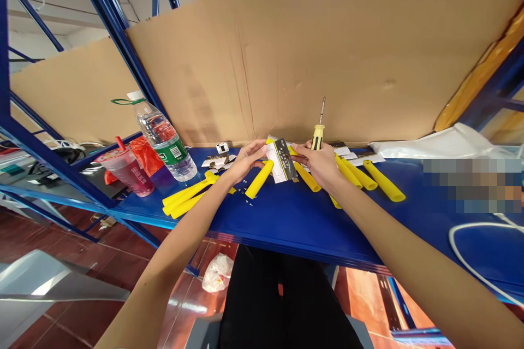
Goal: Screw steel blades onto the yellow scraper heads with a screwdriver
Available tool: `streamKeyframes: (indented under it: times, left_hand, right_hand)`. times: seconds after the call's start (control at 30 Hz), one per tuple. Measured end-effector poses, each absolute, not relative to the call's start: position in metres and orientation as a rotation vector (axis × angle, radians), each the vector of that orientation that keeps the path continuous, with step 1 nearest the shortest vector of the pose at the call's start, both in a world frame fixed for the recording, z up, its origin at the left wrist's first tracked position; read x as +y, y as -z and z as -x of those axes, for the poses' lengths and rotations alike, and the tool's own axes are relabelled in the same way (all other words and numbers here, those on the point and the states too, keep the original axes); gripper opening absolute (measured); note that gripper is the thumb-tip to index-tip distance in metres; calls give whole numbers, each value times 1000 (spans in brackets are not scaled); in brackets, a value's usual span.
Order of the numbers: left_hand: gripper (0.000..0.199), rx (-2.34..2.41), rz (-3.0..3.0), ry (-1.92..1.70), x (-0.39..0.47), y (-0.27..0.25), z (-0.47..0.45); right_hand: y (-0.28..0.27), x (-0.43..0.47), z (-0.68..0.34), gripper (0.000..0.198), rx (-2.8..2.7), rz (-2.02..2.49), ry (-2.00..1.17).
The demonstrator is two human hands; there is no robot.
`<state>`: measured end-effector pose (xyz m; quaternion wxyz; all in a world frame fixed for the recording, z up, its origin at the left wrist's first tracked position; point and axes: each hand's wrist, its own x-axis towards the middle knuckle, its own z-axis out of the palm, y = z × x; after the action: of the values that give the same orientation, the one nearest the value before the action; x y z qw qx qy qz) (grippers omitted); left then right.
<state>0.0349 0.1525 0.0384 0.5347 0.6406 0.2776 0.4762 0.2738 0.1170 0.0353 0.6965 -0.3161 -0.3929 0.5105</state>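
Observation:
My left hand [248,161] is closed at the left edge of a black-and-white printed card [283,160], with yellow plastic showing behind the card's top. Just under those fingers is a yellow tube-like handle [260,178]; I cannot tell if they touch it. In my right hand [319,160] is a screwdriver [318,137] with a pale yellow and black grip, its shaft pointing up. Its fingertips reach the card's right side, beside another yellow handle [308,177]. Tiny screws [249,202] lie below the card.
Yellow handles [385,181] lie at right, and yellow pieces [186,196] at left, on the blue table [286,229]. A water bottle [167,138] and a red-strawed cup [129,171] stand at left. Cardboard [327,48] walls the back. A white cable [462,256] curves at right.

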Motion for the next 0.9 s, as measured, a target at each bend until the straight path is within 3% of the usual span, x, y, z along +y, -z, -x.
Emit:
streamKeyframes:
  times: [0.63, 0.9]
  left_hand:
    - [43, 673, -1481, -1147, 155, -38, -34]
    - [58, 593, -1467, -1074, 152, -35, -38]
  right_hand:
    - [-40, 118, -278, 67, -773, 754, -1127]
    - [-42, 115, -277, 65, -797, 790, -1196]
